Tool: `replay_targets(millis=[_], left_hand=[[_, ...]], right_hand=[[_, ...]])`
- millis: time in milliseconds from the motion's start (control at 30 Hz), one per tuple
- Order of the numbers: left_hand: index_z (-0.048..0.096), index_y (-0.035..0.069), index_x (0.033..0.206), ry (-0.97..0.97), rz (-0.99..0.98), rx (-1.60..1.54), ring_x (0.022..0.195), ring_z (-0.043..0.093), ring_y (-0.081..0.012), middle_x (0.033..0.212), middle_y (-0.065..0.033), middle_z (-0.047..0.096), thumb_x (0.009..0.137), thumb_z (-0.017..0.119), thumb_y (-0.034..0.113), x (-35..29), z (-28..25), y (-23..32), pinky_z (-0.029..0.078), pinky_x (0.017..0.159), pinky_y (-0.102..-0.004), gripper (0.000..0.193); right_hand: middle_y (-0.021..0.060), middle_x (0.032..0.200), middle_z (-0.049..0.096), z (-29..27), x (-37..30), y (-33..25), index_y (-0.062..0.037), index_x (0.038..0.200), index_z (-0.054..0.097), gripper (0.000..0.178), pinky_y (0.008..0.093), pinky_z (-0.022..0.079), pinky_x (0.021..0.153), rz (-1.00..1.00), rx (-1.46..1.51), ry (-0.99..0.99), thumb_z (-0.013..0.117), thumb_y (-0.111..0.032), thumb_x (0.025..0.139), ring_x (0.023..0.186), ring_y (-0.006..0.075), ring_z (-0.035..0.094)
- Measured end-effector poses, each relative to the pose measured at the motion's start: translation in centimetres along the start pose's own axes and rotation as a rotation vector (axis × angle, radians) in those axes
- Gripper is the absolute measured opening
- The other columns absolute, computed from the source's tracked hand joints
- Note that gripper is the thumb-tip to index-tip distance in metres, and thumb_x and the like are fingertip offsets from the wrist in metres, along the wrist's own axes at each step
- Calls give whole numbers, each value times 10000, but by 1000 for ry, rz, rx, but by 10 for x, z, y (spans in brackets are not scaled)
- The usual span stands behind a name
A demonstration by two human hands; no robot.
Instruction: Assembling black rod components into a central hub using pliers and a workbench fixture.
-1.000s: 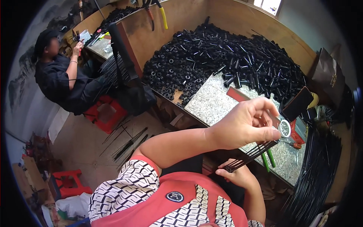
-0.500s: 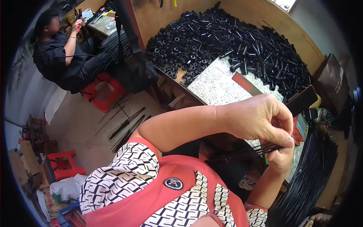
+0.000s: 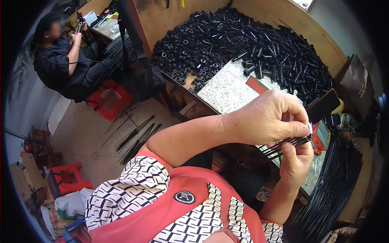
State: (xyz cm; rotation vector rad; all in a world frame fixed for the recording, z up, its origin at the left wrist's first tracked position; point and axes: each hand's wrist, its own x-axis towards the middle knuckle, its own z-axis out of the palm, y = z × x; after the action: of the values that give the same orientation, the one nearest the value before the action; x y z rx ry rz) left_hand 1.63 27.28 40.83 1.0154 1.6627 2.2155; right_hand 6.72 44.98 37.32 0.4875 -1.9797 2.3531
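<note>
My left hand (image 3: pixel 269 119) reaches across from the left, its thumb and index finger pinched at the tip end of several thin black rods (image 3: pixel 272 150). Under it, my right hand (image 3: pixel 298 162) grips the same rods, thumb on one side and fingers curled behind. A small black end piece (image 3: pixel 308 137) shows where the rods meet, between the fingertips of both hands. Just above it is a small whitish bit (image 3: pixel 310 128), too small to name. From the hands the rods run down and left, fanned slightly, toward my lap.
A heap of black tubes and rings (image 3: pixel 259 44) covers the bench beyond a speckled board (image 3: pixel 227 87). Long black rods (image 3: pixel 332 186) lie in a thick bunch at right. More rods (image 3: pixel 137 137) lie on the floor. Another person (image 3: pixel 60 60) sits at far left, near red stools (image 3: pixel 71 178).
Both hands have risen slightly, and the rods' end with its black piece now shows between them. My right thumb has come away from the left thumb. The co-worker's hands have shifted.
</note>
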Motion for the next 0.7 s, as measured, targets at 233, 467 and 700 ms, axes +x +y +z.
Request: replay_targets(millis=[233,467,700], left_hand=[[632,-11,1059,58,54,16,730,591,-52,830,-21,634,919,618,99,-2,-10,-2,493,636,-195,179],[663,61,800,762,-74,1529,887,592,-318,870,-133,619,827,601,127,-37,-132,-69,498,768,-431,95],[715,67,844,753,-458,1745,939,573,-327,916,-136,611,803,692,220,-72,-185,-107,489,811,-422,161]], right_hand=[[104,951,643,16,4,2,47,1154,537,302,355,587,723,-41,-32,189,629,-30,877,791,191,664],[59,823,596,-5,3,10,29,1057,535,181,345,613,666,-85,-127,268,592,12,886,688,148,647],[53,795,589,-7,0,10,8,985,525,130,336,601,674,-89,-96,283,609,6,886,640,123,620]])
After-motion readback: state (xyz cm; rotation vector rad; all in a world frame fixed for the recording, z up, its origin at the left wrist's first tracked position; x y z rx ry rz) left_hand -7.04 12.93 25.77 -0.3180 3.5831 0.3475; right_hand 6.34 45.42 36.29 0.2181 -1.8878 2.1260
